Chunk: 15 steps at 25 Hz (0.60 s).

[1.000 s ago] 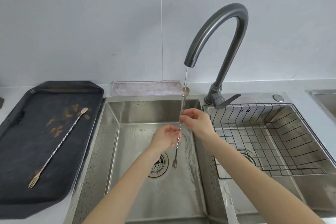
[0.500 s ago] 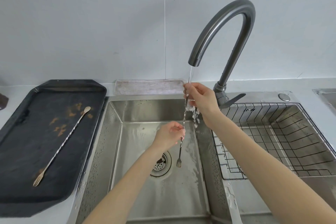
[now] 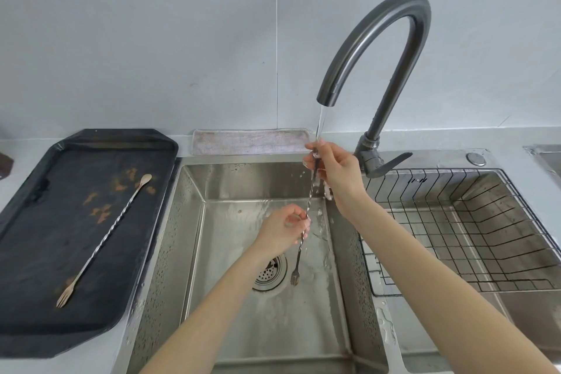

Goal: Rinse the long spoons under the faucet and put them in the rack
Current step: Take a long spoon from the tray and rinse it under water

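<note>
A long twisted metal spoon [image 3: 310, 200] with a small fork end stands nearly upright in the left sink basin [image 3: 194, 222], under water running from the dark faucet [image 3: 391, 39]. My right hand [image 3: 337, 173] pinches its top end, hiding the bowl, right in the stream. My left hand [image 3: 285, 226] grips the stem lower down, and the fork end hangs above the drain. A second long spoon [image 3: 106, 240] lies diagonally on the black tray [image 3: 27, 297] at the left. The wire rack [image 3: 467, 231] sits in the right basin, with nothing in it.
A grey cloth [image 3: 249, 141] lies behind the left basin. Brown stains mark the tray near the second spoon. The faucet lever [image 3: 390, 164] points right over the rack. Another sink edge shows at the far right. Water drops cover the divider between the basins.
My right hand has slid up the spoon's stem from the middle to its top end under the stream. My left hand has kept its grip lower down.
</note>
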Each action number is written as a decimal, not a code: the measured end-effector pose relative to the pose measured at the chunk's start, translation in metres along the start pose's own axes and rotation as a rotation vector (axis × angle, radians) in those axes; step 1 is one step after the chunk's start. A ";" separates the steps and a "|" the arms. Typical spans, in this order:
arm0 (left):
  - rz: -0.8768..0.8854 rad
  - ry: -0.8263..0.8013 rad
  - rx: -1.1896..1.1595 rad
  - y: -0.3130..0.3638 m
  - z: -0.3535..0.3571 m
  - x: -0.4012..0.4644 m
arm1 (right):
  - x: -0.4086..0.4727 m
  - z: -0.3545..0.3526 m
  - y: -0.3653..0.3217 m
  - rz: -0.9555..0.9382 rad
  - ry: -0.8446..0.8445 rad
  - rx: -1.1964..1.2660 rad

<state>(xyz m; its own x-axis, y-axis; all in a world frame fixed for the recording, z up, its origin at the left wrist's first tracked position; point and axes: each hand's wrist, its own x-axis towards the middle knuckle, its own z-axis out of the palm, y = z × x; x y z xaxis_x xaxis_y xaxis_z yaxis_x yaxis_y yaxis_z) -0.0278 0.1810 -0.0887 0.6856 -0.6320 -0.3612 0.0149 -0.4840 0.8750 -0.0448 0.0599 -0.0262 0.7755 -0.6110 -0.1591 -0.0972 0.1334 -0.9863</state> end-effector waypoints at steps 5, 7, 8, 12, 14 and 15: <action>-0.015 0.010 0.024 -0.001 -0.001 0.003 | 0.000 -0.004 -0.003 -0.037 -0.111 -0.003; 0.031 0.041 0.108 0.001 -0.001 0.006 | 0.003 -0.003 -0.008 -0.013 -0.031 0.023; 0.060 0.074 0.146 0.003 0.000 0.008 | 0.005 -0.002 -0.009 0.000 0.008 0.036; 0.101 0.256 0.153 0.009 0.000 0.017 | 0.004 -0.001 -0.011 0.037 -0.040 0.130; 0.089 0.236 0.104 0.012 -0.002 0.023 | 0.003 -0.003 -0.013 0.033 -0.128 0.158; 0.096 0.213 0.107 0.015 -0.003 0.025 | 0.003 -0.005 -0.015 0.027 -0.165 0.158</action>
<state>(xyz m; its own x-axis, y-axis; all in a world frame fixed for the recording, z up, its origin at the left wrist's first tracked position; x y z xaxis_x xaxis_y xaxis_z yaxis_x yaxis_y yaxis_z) -0.0077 0.1598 -0.0836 0.8185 -0.5415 -0.1919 -0.1272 -0.4967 0.8586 -0.0442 0.0519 -0.0125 0.8667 -0.4716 -0.1628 -0.0299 0.2765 -0.9605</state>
